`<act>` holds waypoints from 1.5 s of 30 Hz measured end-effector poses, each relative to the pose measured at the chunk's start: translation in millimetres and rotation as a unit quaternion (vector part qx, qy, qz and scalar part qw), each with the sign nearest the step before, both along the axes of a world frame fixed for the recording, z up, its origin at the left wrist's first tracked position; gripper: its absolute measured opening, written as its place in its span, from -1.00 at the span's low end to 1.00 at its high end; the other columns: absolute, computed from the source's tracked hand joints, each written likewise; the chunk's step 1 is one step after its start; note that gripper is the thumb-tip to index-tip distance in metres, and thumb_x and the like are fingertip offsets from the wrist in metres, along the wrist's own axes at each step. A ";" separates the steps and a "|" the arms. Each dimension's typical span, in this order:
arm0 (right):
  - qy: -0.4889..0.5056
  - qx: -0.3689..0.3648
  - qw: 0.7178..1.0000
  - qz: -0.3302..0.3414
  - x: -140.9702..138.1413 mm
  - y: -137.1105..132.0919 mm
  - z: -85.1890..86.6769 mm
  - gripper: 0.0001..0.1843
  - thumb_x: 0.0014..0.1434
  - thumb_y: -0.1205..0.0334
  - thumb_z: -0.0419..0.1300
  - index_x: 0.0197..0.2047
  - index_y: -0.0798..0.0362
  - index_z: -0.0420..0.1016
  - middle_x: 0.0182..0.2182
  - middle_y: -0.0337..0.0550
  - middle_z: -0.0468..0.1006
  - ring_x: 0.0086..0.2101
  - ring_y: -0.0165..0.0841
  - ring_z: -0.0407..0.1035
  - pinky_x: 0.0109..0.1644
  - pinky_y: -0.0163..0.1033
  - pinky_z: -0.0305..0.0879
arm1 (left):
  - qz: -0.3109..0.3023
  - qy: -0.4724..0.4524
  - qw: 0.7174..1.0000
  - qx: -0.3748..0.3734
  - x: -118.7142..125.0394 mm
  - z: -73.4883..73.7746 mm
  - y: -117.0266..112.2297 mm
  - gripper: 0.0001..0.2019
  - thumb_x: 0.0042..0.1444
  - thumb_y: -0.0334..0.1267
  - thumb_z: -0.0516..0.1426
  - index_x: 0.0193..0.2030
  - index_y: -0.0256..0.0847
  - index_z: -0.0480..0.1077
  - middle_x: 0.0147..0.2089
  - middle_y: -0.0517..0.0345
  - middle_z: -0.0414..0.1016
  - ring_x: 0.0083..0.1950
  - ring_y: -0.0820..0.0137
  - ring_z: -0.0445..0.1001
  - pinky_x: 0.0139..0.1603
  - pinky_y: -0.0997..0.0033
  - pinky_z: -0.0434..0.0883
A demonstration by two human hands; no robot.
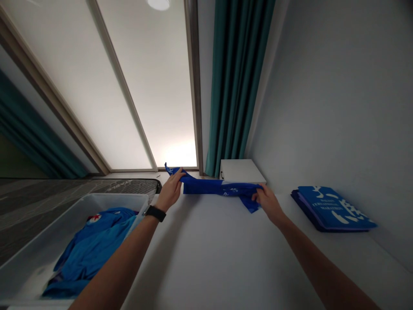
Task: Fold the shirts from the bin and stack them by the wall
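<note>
A dark blue garment (pixel 213 187) with white print lies stretched in a narrow band across the far part of the white table (pixel 209 258). My left hand (pixel 171 189), with a black watch on its wrist, is closed on the garment's left end, where a corner sticks up. My right hand (pixel 266 200) is closed on the garment's right end, where a flap hangs down toward me. Both arms reach forward over the table.
A clear plastic bin (pixel 35 258) at the left holds crumpled light blue clothes (pixel 90 249). A stack of folded blue garments (pixel 332 209) lies at the right by the wall. A small white cabinet (pixel 241 171), teal curtains (pixel 238 82) and a window stand behind.
</note>
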State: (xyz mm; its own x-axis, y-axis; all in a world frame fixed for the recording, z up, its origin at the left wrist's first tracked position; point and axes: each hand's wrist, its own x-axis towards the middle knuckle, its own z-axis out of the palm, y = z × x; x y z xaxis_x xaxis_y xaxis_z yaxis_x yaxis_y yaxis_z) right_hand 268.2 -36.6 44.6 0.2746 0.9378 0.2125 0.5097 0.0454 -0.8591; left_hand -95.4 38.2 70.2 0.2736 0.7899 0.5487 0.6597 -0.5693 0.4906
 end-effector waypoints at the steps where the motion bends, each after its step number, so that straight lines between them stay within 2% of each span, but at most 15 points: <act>1: -0.016 0.027 0.999 -0.009 -1.2 2.7 7.8 -0.79 0.21 0.13 -0.15 -0.37 -0.02 0.22 -0.55 -0.23 0.41 -0.52 -0.38 0.24 -0.42 -0.27 0.15 | 0.013 -0.002 1.000 0.013 -1.9 -1.0 0.4 -0.62 0.22 -0.32 -0.08 0.13 -0.20 0.35 0.35 -0.02 0.26 0.32 0.18 0.26 0.35 0.08 0.17; 4: -0.054 0.052 0.997 0.001 -6.9 2.6 7.5 -0.85 0.17 0.18 -0.09 -0.39 -0.03 0.23 -0.46 -0.19 0.41 -0.38 -0.31 0.30 -0.24 -0.21 0.20 | 0.069 0.018 0.997 -0.013 -15.1 -22.2 -8.0 -0.61 0.26 -0.29 -0.10 0.16 -0.24 0.33 0.33 -0.07 0.28 0.28 0.15 0.32 0.29 0.06 0.24; 7: -0.101 0.043 0.992 0.058 -13.1 -4.3 -22.7 -0.89 0.09 0.22 -0.04 -0.36 -0.02 0.29 -0.39 -0.13 0.47 -0.30 -0.24 0.36 -0.15 -0.16 0.25 | 0.109 0.090 0.986 -0.093 -34.5 -60.0 -27.2 -0.60 0.25 -0.28 -0.13 0.14 -0.29 0.34 0.28 -0.13 0.35 0.18 0.12 0.43 0.23 0.01 0.31; 9: -0.131 0.035 0.987 0.092 -15.8 -10.9 -46.9 -0.86 0.11 0.23 -0.03 -0.33 0.00 0.33 -0.33 -0.09 0.50 -0.26 -0.22 0.40 -0.12 -0.15 0.27 | 0.106 0.117 0.979 -0.131 -46.0 -83.5 -42.3 -0.56 0.25 -0.28 -0.15 0.16 -0.36 0.33 0.28 -0.18 0.35 0.19 0.14 0.43 0.24 0.07 0.32; 11: -0.170 0.034 0.978 0.120 -17.0 -18.7 -65.2 -0.82 0.17 0.23 -0.06 -0.32 0.00 0.35 -0.32 -0.09 0.51 -0.26 -0.23 0.41 -0.12 -0.16 0.28 | 0.109 0.126 0.974 -0.151 -54.9 -100.0 -55.6 -0.54 0.24 -0.27 -0.15 0.16 -0.37 0.34 0.29 -0.16 0.33 0.19 0.14 0.44 0.24 0.09 0.34; 13: -0.197 0.043 0.970 0.138 -17.4 -27.6 -73.8 -0.77 0.24 0.21 -0.08 -0.34 -0.01 0.35 -0.34 -0.10 0.51 -0.29 -0.25 0.41 -0.15 -0.18 0.29 | 0.112 0.121 0.974 -0.156 -62.3 -108.6 -65.0 -0.52 0.23 -0.24 -0.15 0.18 -0.35 0.35 0.29 -0.12 0.33 0.20 0.15 0.43 0.25 0.10 0.34; 17: -0.220 0.072 0.964 0.128 -19.8 -46.9 -69.5 -0.62 0.36 0.09 -0.11 -0.47 -0.03 0.26 -0.49 -0.17 0.45 -0.45 -0.30 0.37 -0.30 -0.23 0.26 | 0.111 0.114 0.975 -0.157 -76.2 -110.3 -73.9 -0.51 0.26 -0.18 -0.16 0.17 -0.32 0.39 0.26 -0.07 0.39 0.22 0.17 0.42 0.27 0.10 0.33; 20: -0.237 0.089 0.959 0.125 -25.7 -60.6 -63.5 -0.52 0.39 -0.01 -0.13 -0.53 -0.03 0.20 -0.59 -0.22 0.39 -0.55 -0.35 0.31 -0.38 -0.25 0.21 | 0.118 0.171 0.969 -0.136 -79.7 -105.7 -81.8 -0.53 0.27 -0.16 -0.14 0.10 -0.30 0.45 0.24 -0.07 0.40 0.23 0.13 0.39 0.30 0.03 0.29; 25: -0.242 0.104 0.951 0.162 -39.1 -76.2 -67.9 -0.47 0.41 -0.04 -0.19 -0.53 -0.02 0.24 -0.58 -0.22 0.42 -0.55 -0.36 0.35 -0.40 -0.28 0.22 | 0.150 0.287 0.946 -0.032 -49.1 -92.9 -109.8 -0.53 0.15 -0.22 0.06 0.19 -0.31 0.39 0.30 -0.19 0.31 0.27 -0.07 0.28 0.24 -0.13 0.27; 28: -0.238 0.110 0.954 0.145 -43.2 -80.9 -74.0 -0.46 0.42 -0.03 -0.19 -0.54 -0.02 0.24 -0.59 -0.22 0.41 -0.56 -0.37 0.35 -0.43 -0.28 0.22 | 0.086 0.296 0.951 0.020 -15.7 -85.8 -124.5 -0.53 0.14 -0.18 0.14 0.21 -0.13 0.36 0.36 -0.06 0.22 0.30 -0.02 0.25 0.31 -0.13 0.18; 30: -0.242 0.116 0.954 0.134 -44.0 -83.1 -76.9 -0.46 0.42 -0.03 -0.19 -0.54 -0.01 0.24 -0.59 -0.21 0.42 -0.56 -0.38 0.34 -0.43 -0.28 0.23 | 0.050 0.290 0.955 0.028 4.6 -83.6 -129.6 -0.48 0.16 -0.16 0.16 0.27 -0.11 0.29 0.35 -0.05 0.24 0.29 0.01 0.25 0.34 -0.17 0.13; 33: -0.252 0.123 0.952 0.125 -44.1 -86.4 -79.1 -0.46 0.42 -0.04 -0.19 -0.51 -0.01 0.29 -0.57 -0.20 0.43 -0.55 -0.37 0.35 -0.41 -0.28 0.25 | -0.026 0.276 0.961 -0.003 23.7 -84.5 -132.7 -0.55 0.24 -0.23 0.10 0.28 -0.06 0.26 0.23 0.01 0.39 0.20 0.14 0.36 0.25 -0.03 0.30; 37: -0.262 0.129 0.950 0.111 -44.2 -89.3 -80.3 -0.47 0.42 -0.01 -0.18 -0.50 0.00 0.30 -0.56 -0.20 0.44 -0.54 -0.39 0.35 -0.40 -0.29 0.24 | -0.065 0.213 0.974 -0.033 23.7 -89.0 -137.4 -0.54 0.25 -0.23 0.08 0.28 -0.15 0.21 0.23 -0.07 0.33 0.22 0.16 0.35 0.27 -0.02 0.30; 42: -0.258 0.138 0.951 0.100 -42.7 -87.6 -82.0 -0.50 0.43 0.02 -0.17 -0.52 -0.01 0.24 -0.58 -0.23 0.41 -0.57 -0.40 0.33 -0.44 -0.30 0.21 | -0.100 0.177 0.978 -0.042 13.4 -89.7 -139.7 -0.85 0.25 -0.28 0.07 -0.08 -0.11 0.41 0.13 -0.02 0.37 0.26 0.14 0.31 0.32 -0.13 0.22; 45: -0.266 0.133 0.949 0.104 -41.3 -85.8 -83.0 -0.51 0.43 0.03 -0.16 -0.51 -0.01 0.26 -0.57 -0.23 0.41 -0.55 -0.38 0.35 -0.43 -0.29 0.24 | -0.112 0.149 0.982 -0.040 13.8 -87.8 -136.1 -0.82 0.30 -0.35 -0.01 -0.19 -0.12 0.41 0.00 0.03 0.44 0.17 0.22 0.38 0.29 -0.05 0.26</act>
